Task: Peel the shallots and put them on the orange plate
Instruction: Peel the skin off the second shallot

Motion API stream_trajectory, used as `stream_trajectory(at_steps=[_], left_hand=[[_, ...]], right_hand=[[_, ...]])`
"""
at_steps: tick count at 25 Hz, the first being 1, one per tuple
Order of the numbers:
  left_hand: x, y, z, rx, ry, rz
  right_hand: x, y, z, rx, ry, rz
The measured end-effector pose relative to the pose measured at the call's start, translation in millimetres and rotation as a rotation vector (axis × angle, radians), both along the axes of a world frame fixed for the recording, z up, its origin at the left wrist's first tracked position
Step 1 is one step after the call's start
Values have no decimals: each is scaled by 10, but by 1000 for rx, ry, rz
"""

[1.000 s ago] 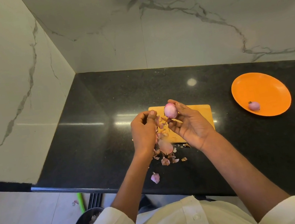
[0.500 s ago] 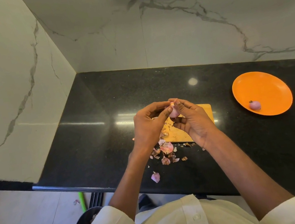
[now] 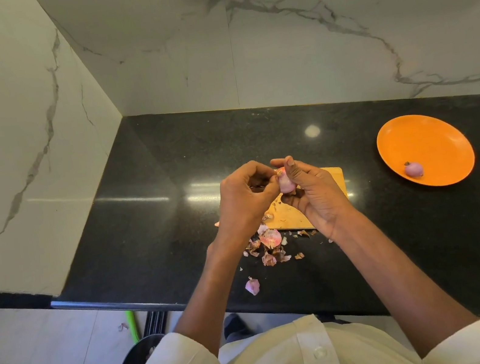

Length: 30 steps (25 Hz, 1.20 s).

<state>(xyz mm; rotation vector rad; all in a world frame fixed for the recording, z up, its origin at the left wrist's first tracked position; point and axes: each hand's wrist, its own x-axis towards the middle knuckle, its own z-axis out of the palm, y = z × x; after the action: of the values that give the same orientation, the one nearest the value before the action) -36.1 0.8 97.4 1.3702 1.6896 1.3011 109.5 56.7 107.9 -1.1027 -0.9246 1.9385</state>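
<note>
Shallot (image 3: 284,183) half hidden, pinched between left hand (image 3: 244,203) and right hand (image 3: 314,192), above partly covered cutting board (image 3: 286,217)

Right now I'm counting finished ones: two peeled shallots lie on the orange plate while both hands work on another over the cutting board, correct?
Not quite. The head view shows only one peeled shallot on the orange plate. The rest holds: the left hand and right hand work on another shallot over the cutting board.

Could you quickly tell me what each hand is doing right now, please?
Left hand: fingertips pinch at the shallot.
Right hand: fingers curled round the same shallot, holding it.
</note>
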Motion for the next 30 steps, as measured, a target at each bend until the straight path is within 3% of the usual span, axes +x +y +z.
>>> stream_trajectory(at_steps=[4, 11, 18, 26, 30], left_hand=[[15, -5, 63, -54, -12, -26], [155, 31, 20, -67, 59, 159], [-51, -60, 12, -17, -256, 55], [-132, 1, 82, -77, -198, 21], [-37, 62, 91, -88, -76, 85]], right_hand=[[13, 0, -31, 18, 5, 5], [-18, -33, 6, -8, 48, 4], [-49, 2, 54, -23, 63, -44], [-38, 58, 16, 27, 24, -33], [-25, 54, 19, 110, -29, 11]])
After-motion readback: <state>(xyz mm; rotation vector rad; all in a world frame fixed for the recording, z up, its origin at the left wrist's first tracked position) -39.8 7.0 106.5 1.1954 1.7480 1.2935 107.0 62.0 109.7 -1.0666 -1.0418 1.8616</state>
